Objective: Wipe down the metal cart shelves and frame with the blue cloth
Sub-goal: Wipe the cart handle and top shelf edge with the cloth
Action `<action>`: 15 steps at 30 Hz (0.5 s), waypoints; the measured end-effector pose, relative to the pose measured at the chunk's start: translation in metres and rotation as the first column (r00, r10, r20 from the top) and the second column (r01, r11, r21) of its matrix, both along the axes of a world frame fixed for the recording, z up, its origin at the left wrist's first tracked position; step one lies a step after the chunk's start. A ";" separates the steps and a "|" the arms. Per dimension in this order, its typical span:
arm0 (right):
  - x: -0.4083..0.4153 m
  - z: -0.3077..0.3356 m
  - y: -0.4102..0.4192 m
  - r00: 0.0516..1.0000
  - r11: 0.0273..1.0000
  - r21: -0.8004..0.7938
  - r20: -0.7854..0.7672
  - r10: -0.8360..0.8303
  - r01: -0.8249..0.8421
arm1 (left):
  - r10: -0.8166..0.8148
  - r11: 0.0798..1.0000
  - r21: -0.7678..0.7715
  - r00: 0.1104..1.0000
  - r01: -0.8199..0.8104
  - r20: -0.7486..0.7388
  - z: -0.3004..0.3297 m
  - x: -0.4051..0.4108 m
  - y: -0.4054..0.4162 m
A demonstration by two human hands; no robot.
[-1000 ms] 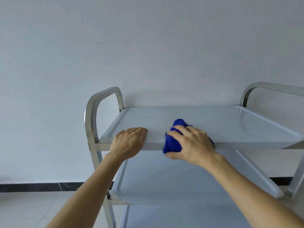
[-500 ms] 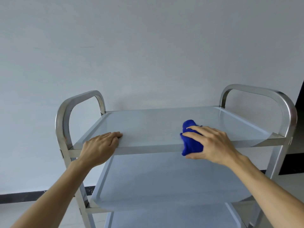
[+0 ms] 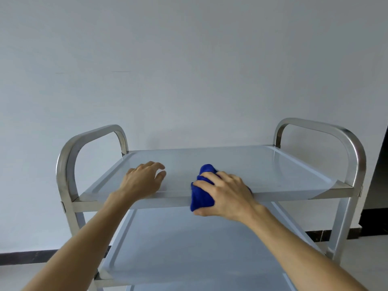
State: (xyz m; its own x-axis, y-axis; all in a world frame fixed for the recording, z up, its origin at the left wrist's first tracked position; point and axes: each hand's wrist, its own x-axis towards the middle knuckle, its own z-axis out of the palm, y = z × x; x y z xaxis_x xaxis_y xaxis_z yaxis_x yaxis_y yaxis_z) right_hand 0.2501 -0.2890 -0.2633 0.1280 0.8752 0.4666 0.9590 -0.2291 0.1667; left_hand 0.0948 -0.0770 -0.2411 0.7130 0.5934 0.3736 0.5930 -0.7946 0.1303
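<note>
A stainless metal cart stands against a pale wall, with its top shelf (image 3: 262,164) at chest height and a middle shelf (image 3: 189,248) below it. My right hand (image 3: 225,193) is closed on a bunched blue cloth (image 3: 200,195) pressed over the front edge of the top shelf, near its middle. My left hand (image 3: 142,181) rests flat on the top shelf's front left part, fingers slightly spread, holding nothing. Part of the cloth is hidden under my right palm.
Arched frame handles rise at the cart's left end (image 3: 71,156) and right end (image 3: 352,148). A third shelf shows at the bottom edge (image 3: 210,287). The wall is close behind the cart. A dark skirting strip (image 3: 25,257) runs along the floor, and a dark opening (image 3: 378,185) lies at the far right.
The view shifted, so the cart sits more centred. My right hand with the cloth slid back left along the front edge. My left hand moved forward onto the shelf, fingers loosened.
</note>
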 end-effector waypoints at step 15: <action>0.086 -0.012 -0.072 0.991 0.972 0.193 0.004 -0.137 0.133 | -0.028 0.999 -0.022 1.000 0.027 -0.008 -0.024 0.000 0.019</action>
